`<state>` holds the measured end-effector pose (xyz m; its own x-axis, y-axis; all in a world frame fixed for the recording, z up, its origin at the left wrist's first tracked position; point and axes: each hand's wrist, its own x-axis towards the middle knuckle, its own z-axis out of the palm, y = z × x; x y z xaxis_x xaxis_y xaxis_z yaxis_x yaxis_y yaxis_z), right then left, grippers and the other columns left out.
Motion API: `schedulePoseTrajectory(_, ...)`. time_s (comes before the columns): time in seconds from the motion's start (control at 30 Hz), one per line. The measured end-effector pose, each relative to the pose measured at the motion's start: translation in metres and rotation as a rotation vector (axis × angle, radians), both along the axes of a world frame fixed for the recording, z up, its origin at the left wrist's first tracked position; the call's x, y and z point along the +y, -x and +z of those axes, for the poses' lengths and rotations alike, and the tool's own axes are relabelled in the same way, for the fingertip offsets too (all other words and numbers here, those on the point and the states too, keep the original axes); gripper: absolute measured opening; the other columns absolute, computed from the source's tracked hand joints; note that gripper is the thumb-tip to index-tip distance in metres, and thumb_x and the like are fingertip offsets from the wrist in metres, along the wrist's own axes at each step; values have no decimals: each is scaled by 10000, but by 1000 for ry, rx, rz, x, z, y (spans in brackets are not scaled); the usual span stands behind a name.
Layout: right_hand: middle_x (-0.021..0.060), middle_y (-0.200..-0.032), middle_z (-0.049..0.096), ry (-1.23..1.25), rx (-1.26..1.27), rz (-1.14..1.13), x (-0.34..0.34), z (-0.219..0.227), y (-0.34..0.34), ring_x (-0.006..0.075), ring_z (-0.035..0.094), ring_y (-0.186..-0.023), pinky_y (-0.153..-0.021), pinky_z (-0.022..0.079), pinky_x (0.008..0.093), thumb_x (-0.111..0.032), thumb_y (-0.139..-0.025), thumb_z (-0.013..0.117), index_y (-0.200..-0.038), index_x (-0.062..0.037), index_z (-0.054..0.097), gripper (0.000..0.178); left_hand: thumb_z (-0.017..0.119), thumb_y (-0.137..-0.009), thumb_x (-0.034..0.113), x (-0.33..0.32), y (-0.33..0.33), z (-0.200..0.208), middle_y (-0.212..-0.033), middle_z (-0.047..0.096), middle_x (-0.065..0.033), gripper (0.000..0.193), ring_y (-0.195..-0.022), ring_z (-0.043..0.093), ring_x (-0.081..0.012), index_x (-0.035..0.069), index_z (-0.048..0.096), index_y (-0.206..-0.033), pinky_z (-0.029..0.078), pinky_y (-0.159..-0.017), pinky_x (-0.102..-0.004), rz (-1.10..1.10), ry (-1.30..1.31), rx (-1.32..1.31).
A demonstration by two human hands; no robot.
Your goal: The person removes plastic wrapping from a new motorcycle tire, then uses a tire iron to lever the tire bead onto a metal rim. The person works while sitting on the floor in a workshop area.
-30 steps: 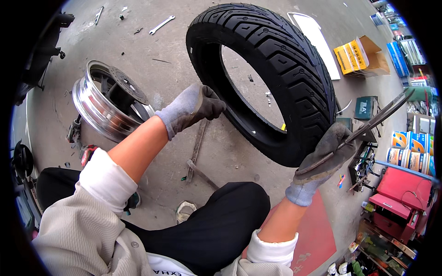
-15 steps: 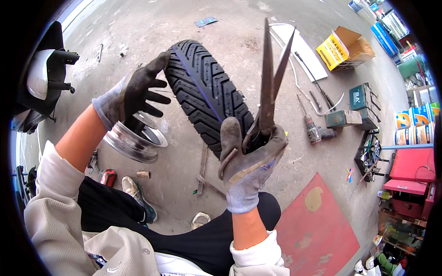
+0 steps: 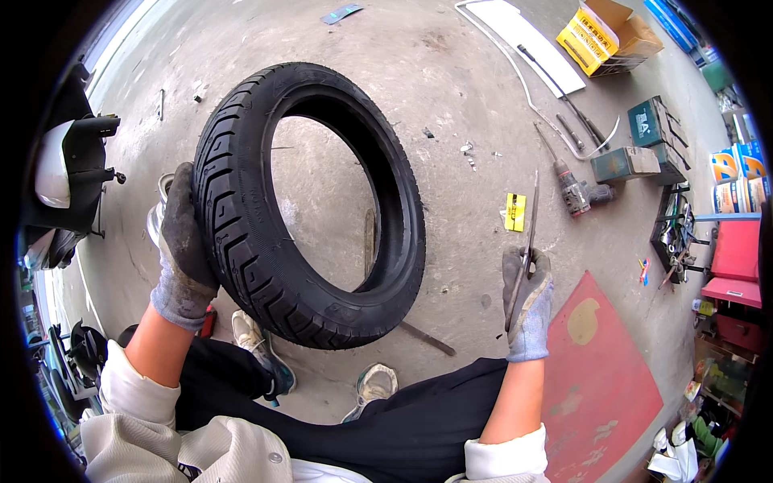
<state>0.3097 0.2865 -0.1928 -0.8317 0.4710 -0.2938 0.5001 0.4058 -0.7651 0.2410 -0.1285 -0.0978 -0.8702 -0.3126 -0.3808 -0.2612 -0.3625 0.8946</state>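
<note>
A tire (image 3: 251, 213), slanting far-left to near-right, stands against the left hand (image 3: 185, 251), finger closure unclear; the right hand (image 3: 532, 296), well apart, grips a slim metal tool (image 3: 532, 217).

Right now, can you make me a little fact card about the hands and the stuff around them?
Left hand: gloved, against the tire's left side
Right hand: gloved, holding scissors, seen edge-on
Tire: black, tilted, floor showing through its hole
Beyond right hand: yellow packet, drill
Lower right: red sheet on the floor
</note>
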Motion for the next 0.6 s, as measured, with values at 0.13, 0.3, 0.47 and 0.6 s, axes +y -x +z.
schedulePoseTrajectory(0.13,179,-845,688,-280,-214,344,-12,-37,-33,207,665,-761,-685,539,402,-332,-959,714,-1176,41,623,441,486,-1075,133,-7,-11,-1,-1336,599,-136,423,-1160,618,-200,-35,428,-1460,520,-1000,-327,-234,503,191)
schedulePoseTrajectory(0.3,188,-806,683,-235,-358,390,-34,-12,-27,221,675,-757,-683,535,407,-380,-960,702,-1213,28,620,487,534,-1041,277,-1,-26,-6,-1184,659,-147,430,-1041,645,-220,-41,542,-1332,535,-892,-340,-380,1486,579)
schedulePoseTrajectory(0.47,177,-837,685,-101,-129,276,-32,2,-10,192,656,-747,-661,531,370,-250,-974,701,-1190,68,597,398,797,-877,283,-25,-38,-7,-1452,543,-244,809,-1354,530,-377,-59,407,-1499,400,-1158,-469,-520,1707,608)
schedulePoseTrajectory(0.6,183,-806,681,-251,58,366,-20,-44,-27,217,663,-721,-662,533,392,-295,-977,695,-1192,62,601,427,818,-858,287,-26,-37,-10,-1442,553,-235,834,-1341,540,-381,-68,409,-1492,385,-1167,-474,-503,1780,655)
